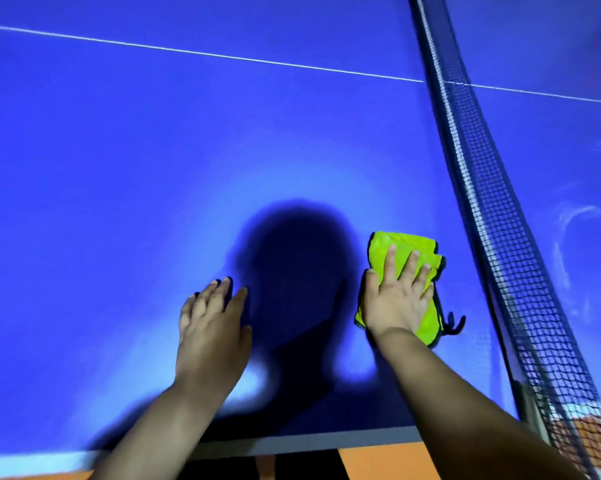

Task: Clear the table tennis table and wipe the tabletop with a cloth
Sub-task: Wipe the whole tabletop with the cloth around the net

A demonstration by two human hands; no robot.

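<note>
Down at the very bottom, a strip of orange floor (378, 464) shows below the grey near edge of the blue counter (136, 168), and both bare forearms stretch over that edge. Left hand (212, 323) first: it lies flat on the bare blue surface, palm down, fingers straight and close together, thumb out to the side, holding nothing at all. Across to the right hand (397, 301), and here's the action: it presses palm down on the yellow-green cloth (390, 241), fingers straight and spread, not curled round it. The cloth is folded into a rough oblong and lies flat on the counter directly under that hand. Its far end sticks out beyond the fingertips, its near end peeks out beside the wrist, and a dark trim with a small loop trails off its near right corner. The two hands are well apart, with a dark head-shaped shadow (292, 258) on the surface between and just beyond them. Right of the cloth, near but not touching, the dark net (493, 209) runs from the near right corner up toward the top. Faint smears show on the counter past the net. Farthest off, a thin white line (222, 56) crosses the counter and meets the net.
</note>
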